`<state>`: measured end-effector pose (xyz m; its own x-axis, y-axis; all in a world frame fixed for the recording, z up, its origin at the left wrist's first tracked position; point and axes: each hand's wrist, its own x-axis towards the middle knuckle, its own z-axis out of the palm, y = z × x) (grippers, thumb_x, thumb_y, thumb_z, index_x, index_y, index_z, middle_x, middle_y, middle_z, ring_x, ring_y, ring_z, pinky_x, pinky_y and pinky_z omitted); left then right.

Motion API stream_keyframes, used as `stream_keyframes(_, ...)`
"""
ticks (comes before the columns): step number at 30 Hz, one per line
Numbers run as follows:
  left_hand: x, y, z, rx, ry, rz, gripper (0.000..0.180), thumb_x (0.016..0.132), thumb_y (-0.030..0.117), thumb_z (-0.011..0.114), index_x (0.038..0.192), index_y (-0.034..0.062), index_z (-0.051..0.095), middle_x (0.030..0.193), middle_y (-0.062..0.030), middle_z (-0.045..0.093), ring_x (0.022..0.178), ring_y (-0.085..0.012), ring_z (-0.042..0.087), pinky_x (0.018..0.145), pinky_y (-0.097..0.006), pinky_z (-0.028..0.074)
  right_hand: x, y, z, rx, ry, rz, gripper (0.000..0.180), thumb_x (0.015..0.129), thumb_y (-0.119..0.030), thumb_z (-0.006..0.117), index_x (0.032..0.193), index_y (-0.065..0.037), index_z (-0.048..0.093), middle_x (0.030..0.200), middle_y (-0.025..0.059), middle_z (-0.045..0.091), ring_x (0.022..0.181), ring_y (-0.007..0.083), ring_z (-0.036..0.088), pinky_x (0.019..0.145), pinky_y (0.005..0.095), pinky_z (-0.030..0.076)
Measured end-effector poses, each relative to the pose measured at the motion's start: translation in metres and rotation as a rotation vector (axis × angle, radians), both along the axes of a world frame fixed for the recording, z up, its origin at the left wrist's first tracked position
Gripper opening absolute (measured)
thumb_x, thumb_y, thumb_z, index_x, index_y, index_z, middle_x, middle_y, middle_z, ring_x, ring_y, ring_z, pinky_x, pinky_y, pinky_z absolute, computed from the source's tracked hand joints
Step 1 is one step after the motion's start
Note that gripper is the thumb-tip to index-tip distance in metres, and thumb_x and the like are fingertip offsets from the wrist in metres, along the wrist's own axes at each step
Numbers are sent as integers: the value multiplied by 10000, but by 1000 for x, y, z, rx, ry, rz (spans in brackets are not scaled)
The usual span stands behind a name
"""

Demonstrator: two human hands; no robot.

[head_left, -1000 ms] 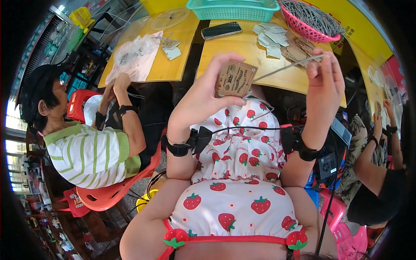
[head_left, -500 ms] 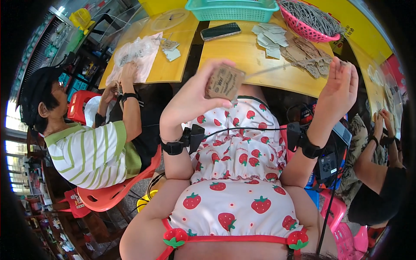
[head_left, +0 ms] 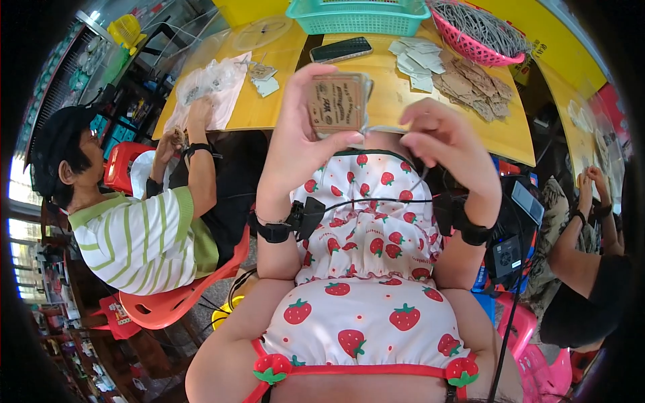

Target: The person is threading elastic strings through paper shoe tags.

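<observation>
My left hand (head_left: pixel 289 138) grips a small stack of square brown printed cardboard tags (head_left: pixel 337 104) between thumb and fingers, held upright above my lap. A thin grey cord (head_left: pixel 384 128) runs from the stack's lower right corner to my right hand (head_left: pixel 451 144). The thumb and fingers of that hand are drawn together around the cord, and a loose end appears to hang below them. How the cord is fixed to the tags cannot be made out.
On the yellow table (head_left: pixel 376 87) lie white cards (head_left: pixel 416 62), brown tags (head_left: pixel 474 88) and a phone (head_left: pixel 340 50). Behind them stand a teal basket (head_left: pixel 359 19) and a pink basket of grey cords (head_left: pixel 477 33). People work at the left and right; a red chair (head_left: pixel 181 302) is at the left.
My right hand has come in from the upper right, close to the left one, and the cord between them is shorter. The stack has turned in my left hand.
</observation>
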<state>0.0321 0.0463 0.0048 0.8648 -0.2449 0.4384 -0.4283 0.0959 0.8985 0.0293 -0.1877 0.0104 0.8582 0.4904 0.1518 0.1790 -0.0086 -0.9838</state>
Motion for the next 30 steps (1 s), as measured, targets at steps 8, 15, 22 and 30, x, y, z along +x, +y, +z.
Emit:
stream_keyframes(8, 4, 13, 9, -242, -176, 232, 766, 699, -48, 734, 1309, 79, 288, 1179, -148, 493, 1052, -222, 552, 862, -349, 514, 16, -58, -11, -26, -222, -577, 109, 874, -111, 609, 899, -8, 635, 665, -34, 503, 607, 43, 439, 558, 179, 317)
stream_keyframes(15, 6, 8, 7, -105, -180, 232, 765, 701, -19, 747, 1309, 75, 293, 1160, -137, 485, 1031, -202, 557, 872, -327, 504, 21, -60, -7, 312, -512, -1295, 163, 803, -76, 702, 925, 23, 657, 835, 32, 636, 747, 69, 571, 685, 173, 426)
stream_keyframes(22, 5, 3, 7, -63, -90, 160, 745, 692, -28, 736, 1297, 80, 314, 1144, -92, 461, 1042, -177, 531, 875, -312, 498, 14, -51, 3, 558, -675, -1225, 242, 838, -5, 628, 1061, 55, 556, 914, 122, 643, 838, 146, 639, 735, 219, 487)
stream_keyframes(30, 0, -25, -3, -21, -11, 90, 755, 696, -65, 713, 1318, 60, 305, 1178, -109, 481, 1075, -183, 528, 892, -317, 490, -8, 17, 13, 293, -525, -650, 178, 786, 99, 618, 951, 36, 601, 879, 73, 633, 789, 154, 662, 686, 215, 493)
